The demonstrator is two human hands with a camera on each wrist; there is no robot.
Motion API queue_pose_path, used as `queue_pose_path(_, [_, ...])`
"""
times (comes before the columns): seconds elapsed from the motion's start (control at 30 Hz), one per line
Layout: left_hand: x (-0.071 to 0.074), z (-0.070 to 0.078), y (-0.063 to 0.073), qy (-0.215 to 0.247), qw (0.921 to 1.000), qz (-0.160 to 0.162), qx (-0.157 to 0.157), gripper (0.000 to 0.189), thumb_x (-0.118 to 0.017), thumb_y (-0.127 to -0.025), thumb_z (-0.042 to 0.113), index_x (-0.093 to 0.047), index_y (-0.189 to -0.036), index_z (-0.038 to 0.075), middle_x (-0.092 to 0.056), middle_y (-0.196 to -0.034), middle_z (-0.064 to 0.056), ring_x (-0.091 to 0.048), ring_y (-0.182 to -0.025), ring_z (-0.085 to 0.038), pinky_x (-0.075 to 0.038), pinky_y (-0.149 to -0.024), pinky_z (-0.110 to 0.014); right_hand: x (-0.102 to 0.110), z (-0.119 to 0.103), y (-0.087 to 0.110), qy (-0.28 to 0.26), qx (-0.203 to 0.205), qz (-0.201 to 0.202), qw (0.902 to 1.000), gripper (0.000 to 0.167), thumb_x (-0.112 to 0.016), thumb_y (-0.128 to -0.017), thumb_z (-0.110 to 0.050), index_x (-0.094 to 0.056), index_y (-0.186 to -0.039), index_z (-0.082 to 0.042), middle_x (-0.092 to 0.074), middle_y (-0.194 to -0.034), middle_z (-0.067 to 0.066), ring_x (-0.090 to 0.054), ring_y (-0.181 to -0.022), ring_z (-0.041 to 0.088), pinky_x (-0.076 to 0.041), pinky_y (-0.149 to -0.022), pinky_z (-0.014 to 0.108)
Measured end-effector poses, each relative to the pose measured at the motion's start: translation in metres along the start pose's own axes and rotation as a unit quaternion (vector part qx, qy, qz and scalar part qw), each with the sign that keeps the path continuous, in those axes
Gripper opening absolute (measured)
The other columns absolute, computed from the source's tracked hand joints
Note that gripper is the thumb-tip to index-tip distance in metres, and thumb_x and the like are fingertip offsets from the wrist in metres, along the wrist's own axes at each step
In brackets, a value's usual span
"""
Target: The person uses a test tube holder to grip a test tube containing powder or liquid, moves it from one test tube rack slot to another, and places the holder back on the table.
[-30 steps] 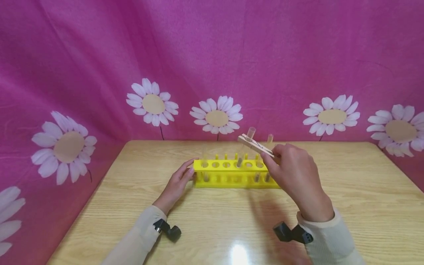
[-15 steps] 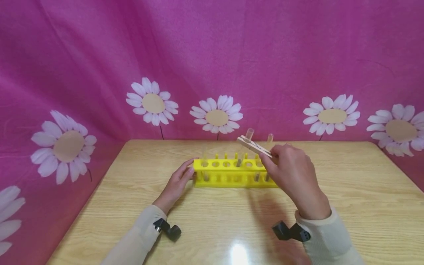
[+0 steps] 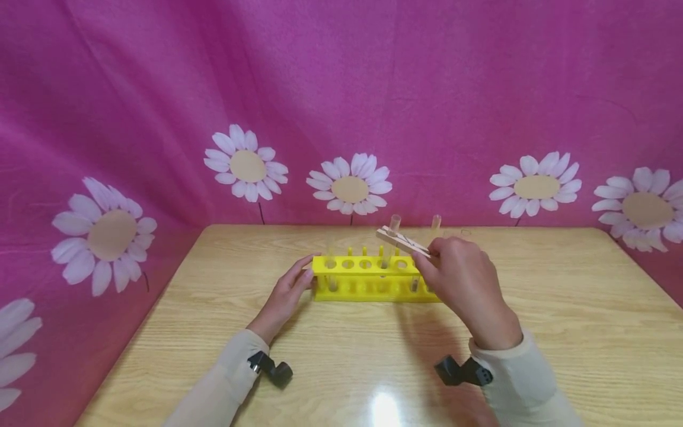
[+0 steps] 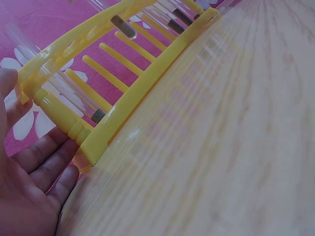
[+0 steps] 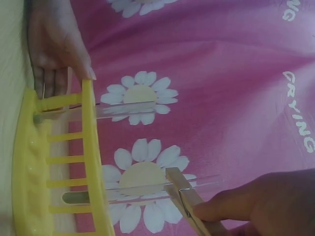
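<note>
My right hand (image 3: 469, 290) pinches a wooden clothespin (image 3: 402, 242), whose far end clips a clear test tube (image 3: 394, 223) near its top. That tube's dark-filled lower end has passed through a hole in the upper shelf of the yellow test tube rack (image 3: 368, 298); in the left wrist view this dark end (image 4: 123, 27) hangs above the base, slightly tilted. My left hand (image 3: 283, 299) holds the rack's left end, thumb at the upper shelf and fingers by the end post (image 4: 61, 114). Another test tube (image 5: 125, 109) stands in the rack beside my left hand.
More test tubes stand at the rack's right side, one top (image 3: 436, 222) showing behind my right hand, which hides that rack end. The wooden table (image 3: 320, 367) meets a pink flowered cloth (image 3: 437, 107) at the back and left.
My right hand has moved down and a little left, lowering the clipped test tube deeper through the rack's hole and bringing it more upright. My left hand and the rack have stayed put.
</note>
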State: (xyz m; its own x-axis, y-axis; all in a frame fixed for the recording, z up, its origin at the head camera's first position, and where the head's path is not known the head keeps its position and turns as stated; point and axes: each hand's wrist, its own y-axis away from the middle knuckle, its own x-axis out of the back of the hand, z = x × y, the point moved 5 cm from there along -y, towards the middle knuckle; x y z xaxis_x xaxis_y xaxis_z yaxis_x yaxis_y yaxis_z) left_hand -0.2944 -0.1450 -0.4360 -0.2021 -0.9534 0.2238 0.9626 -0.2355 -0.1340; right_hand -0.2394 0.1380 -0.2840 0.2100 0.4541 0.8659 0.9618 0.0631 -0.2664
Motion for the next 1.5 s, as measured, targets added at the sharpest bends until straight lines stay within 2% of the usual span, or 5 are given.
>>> queue_pose_path(0.37, [-0.001, -0.001, 0.0, 0.003, 1.0, -0.002, 0.0, 0.053, -0.042, -0.101, 0.046, -0.04, -0.148, 0.019, -0.046, -0.144, 0.007, -0.05, -0.124, -0.018, -0.042, -0.105, -0.041, -0.011, 0.003, -0.001, 0.036, -0.002, -0.047, 0.9982, 0.026, -0.07, -0.087, -0.029, -0.07, -0.083, -0.004, -0.053, -0.061, 0.003, -0.046, -0.054, 0.02, -0.037, -0.048, 0.029])
queue_pose_path(0.5, [-0.001, 0.0, 0.0, 0.003, 1.0, 0.002, -0.004, 0.053, -0.043, -0.102, 0.045, -0.04, -0.147, 0.018, -0.048, -0.143, 0.003, -0.051, -0.122, -0.02, -0.042, -0.104, -0.043, -0.011, 0.003, -0.002, 0.045, 0.01, -0.052, 0.9976, 0.025, -0.07, -0.088, -0.029, -0.07, -0.08, -0.005, -0.052, -0.06, 0.002, -0.045, -0.054, 0.02, -0.035, -0.047, 0.029])
queue_pose_path(0.83, [-0.001, -0.001, -0.001, 0.002, 1.0, 0.0, -0.005, 0.054, -0.042, -0.101, 0.045, -0.039, -0.148, 0.018, -0.047, -0.144, 0.005, -0.051, -0.122, -0.02, -0.042, -0.105, -0.043, -0.014, 0.003, -0.001, 0.042, 0.014, -0.068, 0.9967, 0.025, -0.068, -0.089, -0.029, -0.07, -0.081, -0.005, -0.053, -0.061, 0.002, -0.045, -0.055, 0.02, -0.035, -0.047, 0.03])
queue_pose_path(1.2, [0.0, -0.001, 0.0, 0.006, 1.0, 0.0, 0.0, 0.052, -0.042, -0.103, 0.042, -0.039, -0.148, 0.018, -0.046, -0.145, 0.003, -0.05, -0.123, -0.022, -0.04, -0.106, -0.044, -0.016, 0.003, -0.003, 0.041, 0.0, -0.08, 0.996, 0.026, -0.069, -0.088, -0.029, -0.071, -0.086, -0.003, -0.055, -0.063, 0.003, -0.047, -0.056, 0.02, -0.037, -0.048, 0.029])
queue_pose_path(1.5, [-0.001, 0.003, 0.0, 0.007, 0.9999, -0.004, -0.014, 0.05, -0.041, -0.104, 0.037, -0.038, -0.148, 0.014, -0.043, -0.147, 0.002, -0.048, -0.126, -0.023, -0.041, -0.105, -0.043, -0.02, 0.005, -0.003, 0.038, -0.017, -0.093, 0.9948, 0.027, -0.069, -0.089, -0.029, -0.071, -0.09, -0.002, -0.057, -0.065, 0.003, -0.048, -0.057, 0.02, -0.039, -0.05, 0.028])
